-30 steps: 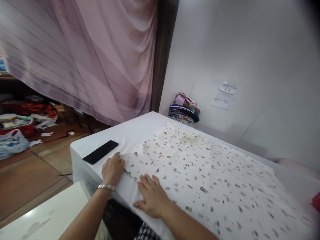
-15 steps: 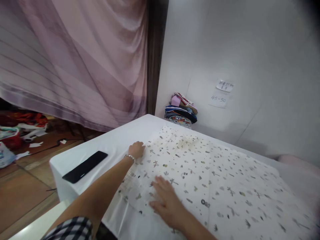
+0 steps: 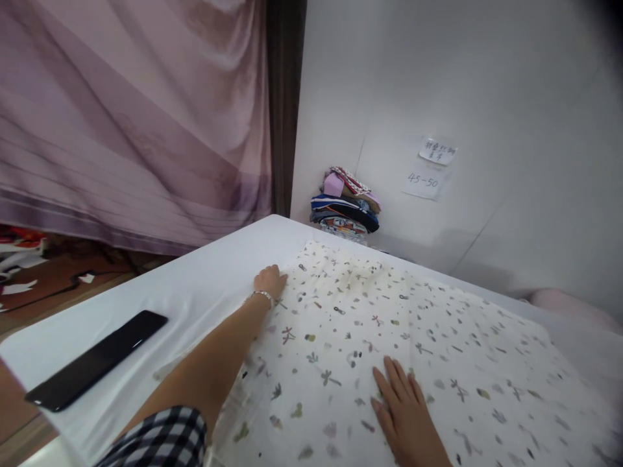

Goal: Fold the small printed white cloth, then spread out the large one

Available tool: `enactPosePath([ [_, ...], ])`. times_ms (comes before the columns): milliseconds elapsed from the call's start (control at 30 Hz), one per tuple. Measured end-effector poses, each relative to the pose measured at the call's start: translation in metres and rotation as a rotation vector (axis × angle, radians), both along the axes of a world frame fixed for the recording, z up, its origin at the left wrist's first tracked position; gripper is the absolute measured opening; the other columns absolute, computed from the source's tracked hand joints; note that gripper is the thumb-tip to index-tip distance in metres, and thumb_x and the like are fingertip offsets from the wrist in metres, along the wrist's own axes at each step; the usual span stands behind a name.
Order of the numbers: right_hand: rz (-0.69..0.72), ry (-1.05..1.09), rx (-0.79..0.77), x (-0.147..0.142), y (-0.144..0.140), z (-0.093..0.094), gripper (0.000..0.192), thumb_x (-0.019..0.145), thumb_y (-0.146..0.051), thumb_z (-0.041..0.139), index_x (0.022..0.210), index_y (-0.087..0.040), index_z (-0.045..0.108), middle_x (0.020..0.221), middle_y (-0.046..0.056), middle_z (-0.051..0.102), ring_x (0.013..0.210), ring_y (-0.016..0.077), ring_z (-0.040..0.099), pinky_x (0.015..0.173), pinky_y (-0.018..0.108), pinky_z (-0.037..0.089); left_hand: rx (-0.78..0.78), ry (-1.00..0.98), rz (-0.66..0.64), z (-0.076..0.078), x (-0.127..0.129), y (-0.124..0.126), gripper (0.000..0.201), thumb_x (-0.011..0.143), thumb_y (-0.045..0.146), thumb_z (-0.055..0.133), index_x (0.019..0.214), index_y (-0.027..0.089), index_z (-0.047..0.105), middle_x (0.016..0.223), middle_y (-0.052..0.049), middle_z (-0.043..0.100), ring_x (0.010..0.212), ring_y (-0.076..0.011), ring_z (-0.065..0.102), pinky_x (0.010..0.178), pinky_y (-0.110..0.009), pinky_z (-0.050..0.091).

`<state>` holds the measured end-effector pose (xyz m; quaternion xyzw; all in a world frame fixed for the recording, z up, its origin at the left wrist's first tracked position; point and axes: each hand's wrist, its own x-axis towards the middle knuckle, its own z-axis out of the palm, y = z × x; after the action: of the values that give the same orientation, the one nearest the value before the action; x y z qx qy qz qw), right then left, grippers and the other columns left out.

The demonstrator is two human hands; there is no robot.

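A white cloth (image 3: 350, 344) printed with small plants and shapes lies spread over the white-covered table. My left hand (image 3: 270, 281), with a bracelet at its wrist, is closed at the cloth's left edge; its fingertips are partly hidden. Flat on the cloth, near the lower middle of the view, rests my right hand (image 3: 405, 408) with its fingers spread and nothing held. A few soft wrinkles and a faint yellowish patch show near the far part of the cloth.
A black phone-like slab (image 3: 97, 360) lies on the table (image 3: 214, 259) at left. Folded fabrics (image 3: 344, 201) are stacked behind the table, by a wall with paper notes (image 3: 423, 181). A pink curtain (image 3: 146, 130) hangs at left; scraps lie on the floor.
My right hand has moved right across the cloth, its fingers now flat and spread. My left hand stays at the left edge. The view has shifted, so the black slab appears lower and further left.
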<state>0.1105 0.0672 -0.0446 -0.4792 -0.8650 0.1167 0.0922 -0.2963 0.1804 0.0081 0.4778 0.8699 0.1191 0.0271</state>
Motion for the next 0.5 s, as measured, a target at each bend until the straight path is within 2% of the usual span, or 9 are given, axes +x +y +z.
enactPosePath([
  [100,-0.001,-0.041,0.004,0.002,0.004,-0.002,0.053,0.091,-0.054,0.04,0.141,-0.038,0.037,0.151,-0.005,0.022,0.138,0.0332,0.024,0.111,0.058,0.026,-0.037,-0.047,0.007,0.001,-0.01,0.002,0.034,0.088,0.037,0.041,0.108,0.014,0.055,0.105,-0.017,0.066,0.102,-0.0297,0.061,0.082,-0.038,0.045],
  [200,0.006,-0.075,0.057,0.005,0.008,-0.01,0.052,0.09,-0.055,0.041,0.14,-0.042,0.035,0.15,-0.005,0.025,0.136,0.0329,0.029,0.109,0.056,0.032,-0.019,-0.036,0.072,0.001,-0.025,0.0,0.032,0.09,0.034,0.036,0.11,0.015,0.053,0.111,-0.019,0.064,0.104,-0.0302,0.061,0.079,-0.038,0.046],
  [300,0.062,-0.076,0.182,0.008,0.011,-0.018,0.055,0.09,-0.053,0.042,0.142,-0.043,0.028,0.148,-0.004,0.03,0.131,0.0332,0.039,0.101,0.054,0.043,-0.041,-0.041,0.097,0.003,-0.035,-0.001,0.036,0.089,0.04,0.038,0.11,0.015,0.052,0.115,-0.019,0.063,0.106,-0.0315,0.06,0.081,-0.039,0.046],
  [367,0.096,-0.066,0.292,0.01,0.012,-0.022,0.06,0.089,-0.053,0.044,0.144,-0.043,0.023,0.147,-0.002,0.033,0.127,0.0335,0.045,0.096,0.052,0.049,-0.046,-0.08,0.095,0.005,-0.036,0.004,0.046,0.087,0.049,0.04,0.114,0.014,0.051,0.115,-0.019,0.063,0.106,-0.0323,0.059,0.083,-0.04,0.046],
  [500,0.123,-0.07,0.461,0.012,0.014,-0.027,0.066,0.088,-0.05,0.047,0.147,-0.039,0.019,0.145,0.002,0.039,0.122,0.0338,0.051,0.088,0.05,0.054,-0.012,-0.209,0.134,0.011,-0.035,0.028,0.058,0.084,0.056,0.043,0.124,0.014,0.048,0.119,-0.018,0.062,0.108,-0.0309,0.059,0.083,-0.038,0.046],
])
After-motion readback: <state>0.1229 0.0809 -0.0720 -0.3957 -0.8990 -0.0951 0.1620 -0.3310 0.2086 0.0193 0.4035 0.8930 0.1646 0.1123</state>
